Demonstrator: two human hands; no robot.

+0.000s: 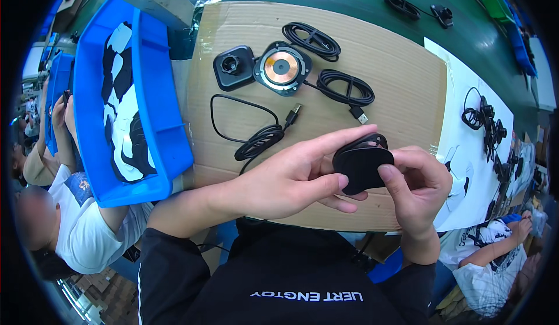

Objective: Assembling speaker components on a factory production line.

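Between both hands, over the near right of the cardboard, is a black rounded-square wireless charger (362, 171). Its flat black face is toward me, and a gap shows between that face and the dark body behind it at the top. My left hand (291, 179) grips it from the left, thumb on its lower left edge. My right hand (416, 188) pinches its right side, thumb on the face. Beyond them lie an opened charger with a copper coil (282, 68) and a black charger housing (233, 68), side by side. A bundled USB cable (262, 141) runs under my left forearm.
Two more bundled black cables (312, 41) (346, 87) lie on the cardboard sheet (396, 51). At left, a blue bin (166, 121) holds black and white cut pieces. White paper (460, 203) at right carries several black devices. Other people sit on both sides.
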